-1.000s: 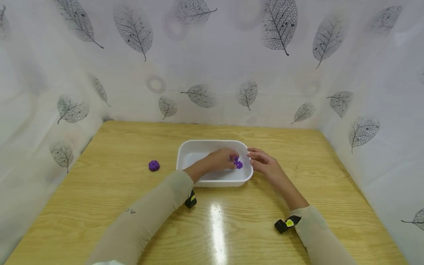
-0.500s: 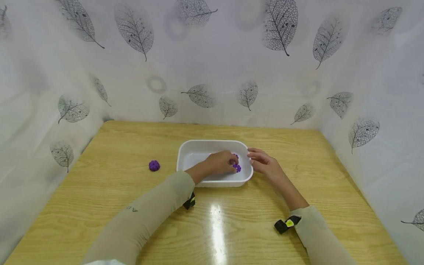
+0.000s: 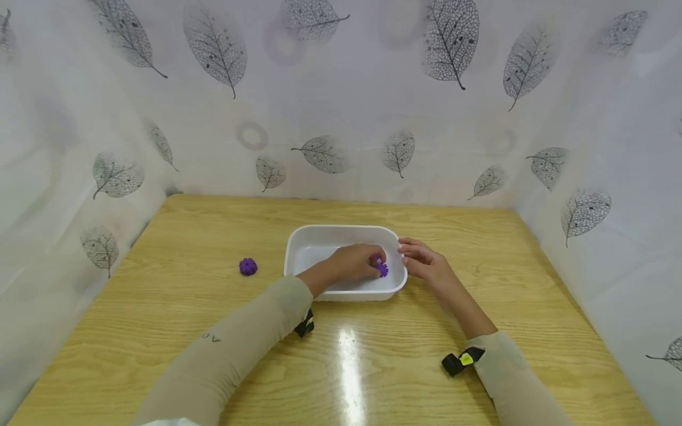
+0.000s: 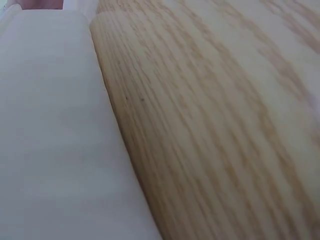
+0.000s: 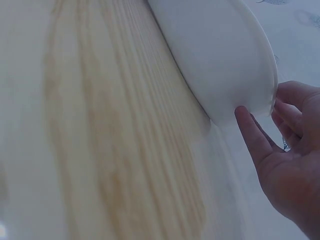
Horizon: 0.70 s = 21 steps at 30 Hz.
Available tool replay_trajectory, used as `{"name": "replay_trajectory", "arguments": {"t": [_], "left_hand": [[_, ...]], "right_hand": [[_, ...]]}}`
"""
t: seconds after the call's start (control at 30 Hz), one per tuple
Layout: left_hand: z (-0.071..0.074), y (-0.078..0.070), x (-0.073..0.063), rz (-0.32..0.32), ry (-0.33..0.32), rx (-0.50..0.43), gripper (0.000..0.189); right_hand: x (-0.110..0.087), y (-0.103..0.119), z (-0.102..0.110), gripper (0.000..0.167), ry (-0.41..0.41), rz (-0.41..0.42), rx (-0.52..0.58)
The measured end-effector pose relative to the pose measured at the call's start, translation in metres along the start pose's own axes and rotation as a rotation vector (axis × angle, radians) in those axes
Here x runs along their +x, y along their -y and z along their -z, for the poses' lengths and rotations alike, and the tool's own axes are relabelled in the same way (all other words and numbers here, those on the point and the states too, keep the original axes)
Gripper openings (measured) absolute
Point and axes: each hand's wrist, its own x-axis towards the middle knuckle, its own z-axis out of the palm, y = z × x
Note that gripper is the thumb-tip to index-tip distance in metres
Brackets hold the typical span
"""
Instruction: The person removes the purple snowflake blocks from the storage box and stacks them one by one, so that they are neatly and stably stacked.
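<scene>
In the head view a white plastic tray (image 3: 319,229) sits on the table. My left hand (image 3: 354,261) reaches over its near side, fingers curled about a small purple flower-shaped piece (image 3: 381,270) near the tray's right end. More purple shows between the fingers and is partly hidden by them. My right hand (image 3: 428,265) rests against the right end of the tray. The right wrist view shows its thumb (image 5: 245,117) on the tray's outer wall (image 5: 225,60) and the other fingers by the rim. In the left wrist view the tray's side (image 4: 60,130) hides nearly all of the left hand.
A rounded purple notched piece (image 3: 247,266) lies on the wooden table (image 3: 213,231), left of the tray. A white curtain (image 3: 341,106) printed with grey leaves stands behind and at both sides of the table. Each wrist carries a black camera strap (image 3: 463,360).
The left hand has shifted slightly toward me inside the tray, and the purple piece at its fingertips has shifted and turned. The right hand and the tray have stayed where they were.
</scene>
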Motion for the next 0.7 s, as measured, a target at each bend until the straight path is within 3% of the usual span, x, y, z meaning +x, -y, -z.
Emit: {"name": "replay_trajectory", "arguments": {"t": [0.27,0.7], "left_hand": [[0.0018,0.0001,-0.0027,-0.011,0.021,0.003,0.036],[0.0022,-0.0012,-0.0011,-0.018,0.028,0.022,0.030]], "right_hand": [[0.0003,-0.0009,0.0003,0.041,0.001,0.008,0.011],[0.0007,-0.0018,0.0005,0.041,0.000,0.012,0.021]]}}
